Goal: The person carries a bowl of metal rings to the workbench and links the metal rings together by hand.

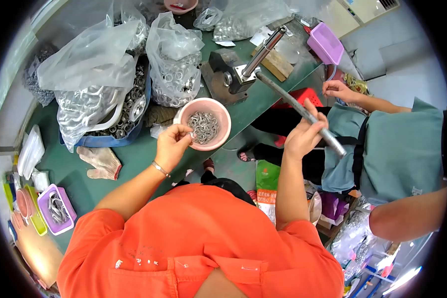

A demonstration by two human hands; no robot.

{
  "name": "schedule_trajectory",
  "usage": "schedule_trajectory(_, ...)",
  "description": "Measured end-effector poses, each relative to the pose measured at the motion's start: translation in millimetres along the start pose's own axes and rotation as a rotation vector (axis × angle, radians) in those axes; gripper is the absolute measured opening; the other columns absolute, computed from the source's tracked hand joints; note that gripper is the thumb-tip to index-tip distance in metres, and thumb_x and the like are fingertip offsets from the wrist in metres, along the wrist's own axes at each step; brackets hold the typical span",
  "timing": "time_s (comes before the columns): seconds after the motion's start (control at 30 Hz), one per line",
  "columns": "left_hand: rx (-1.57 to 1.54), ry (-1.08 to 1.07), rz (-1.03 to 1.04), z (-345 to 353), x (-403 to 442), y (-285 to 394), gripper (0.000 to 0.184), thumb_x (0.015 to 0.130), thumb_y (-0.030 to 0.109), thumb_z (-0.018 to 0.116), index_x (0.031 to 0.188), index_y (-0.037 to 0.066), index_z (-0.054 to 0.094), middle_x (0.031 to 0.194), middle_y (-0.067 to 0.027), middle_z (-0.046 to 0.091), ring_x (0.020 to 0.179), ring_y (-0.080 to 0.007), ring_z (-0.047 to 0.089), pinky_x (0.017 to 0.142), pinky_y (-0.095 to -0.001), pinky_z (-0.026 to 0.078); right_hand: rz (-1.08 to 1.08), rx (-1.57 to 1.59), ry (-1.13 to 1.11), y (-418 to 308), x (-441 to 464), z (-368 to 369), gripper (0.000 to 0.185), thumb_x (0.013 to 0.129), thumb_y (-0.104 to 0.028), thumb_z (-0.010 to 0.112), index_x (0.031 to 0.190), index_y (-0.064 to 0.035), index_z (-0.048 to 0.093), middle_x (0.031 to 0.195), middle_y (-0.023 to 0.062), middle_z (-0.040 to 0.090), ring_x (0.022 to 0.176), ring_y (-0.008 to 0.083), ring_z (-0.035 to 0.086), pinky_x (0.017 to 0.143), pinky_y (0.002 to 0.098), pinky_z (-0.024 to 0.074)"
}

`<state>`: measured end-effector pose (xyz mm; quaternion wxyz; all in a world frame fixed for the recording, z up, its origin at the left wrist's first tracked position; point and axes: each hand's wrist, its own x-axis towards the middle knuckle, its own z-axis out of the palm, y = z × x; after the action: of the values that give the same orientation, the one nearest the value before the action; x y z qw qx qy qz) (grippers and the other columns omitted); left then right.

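Note:
My left hand (171,147) is at the left rim of a pink plastic bowl (225,121), its thumb and fingertips pinched on a small metal ring (191,135). Many similar loose metal rings (202,127) lie in the bowl. My right hand (303,133) is closed around a long grey metal lever (288,99), which slopes down toward me from a hand press (231,74). The press stands on the bench beyond the bowl, with a shiny shaft (264,51) slanting up from its head. Its working end is mostly hidden by the head.
Left of the bowl are a blue crate (111,140) of metal parts, plastic bags (174,64) of rings and a work glove (100,162) on the green bench (134,171). A wooden block (278,65) lies behind the press. A co-worker in a green top (402,144) sits close on the right.

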<state>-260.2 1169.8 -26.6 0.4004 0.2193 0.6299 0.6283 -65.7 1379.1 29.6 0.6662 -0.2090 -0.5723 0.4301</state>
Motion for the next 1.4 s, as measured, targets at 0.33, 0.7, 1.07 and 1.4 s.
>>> schedule_trajectory(0.33,-0.007,0.014,0.030,2,-6,3,0.009,0.075,-0.003,0.057,0.083,-0.002,0.058,0.073,-0.0017,0.059,0.065,-0.0055,0.054,0.060,-0.0186,0.045,0.052,-0.068,-0.407,35,150,118,0.034,0.092,-0.037,0.033,0.096,-0.0032,0.036,0.058,0.0041,0.043,0.048,0.0124,0.045,0.049,0.0266,0.0420)
schedule_trajectory(0.7,-0.045,0.246,-0.051,1,-24,21,0.007,0.075,-0.004,0.060,0.082,-0.003,0.057,0.074,-0.0040,0.059,0.064,-0.0075,0.055,0.059,-0.0192,0.045,0.561,-0.443,-0.838,191,198,227,0.031,0.090,-0.036,0.038,0.092,-0.0052,0.039,0.063,0.0049,0.045,0.050,0.0150,0.044,0.046,0.0306,0.0401)
schedule_trajectory(1.07,-0.054,0.323,0.046,6,-39,17,0.009,0.073,-0.008,0.060,0.081,-0.004,0.057,0.080,-0.0070,0.055,0.067,-0.0104,0.055,0.062,-0.0197,0.045,0.692,-0.309,-0.852,208,185,232,0.022,0.089,-0.023,0.042,0.081,-0.0029,0.040,0.060,0.0045,0.044,0.046,0.0137,0.040,0.042,0.0292,0.0362)
schedule_trajectory(1.4,-0.133,0.091,0.004,10,-27,29,0.011,0.074,-0.009,0.058,0.082,-0.003,0.054,0.076,-0.0062,0.060,0.066,-0.0085,0.056,0.060,-0.0191,0.045,0.162,0.069,-0.615,56,175,135,0.014,0.086,-0.015,0.049,0.089,-0.0016,0.047,0.077,0.0050,0.053,0.072,0.0143,0.049,0.070,0.0265,0.0389)
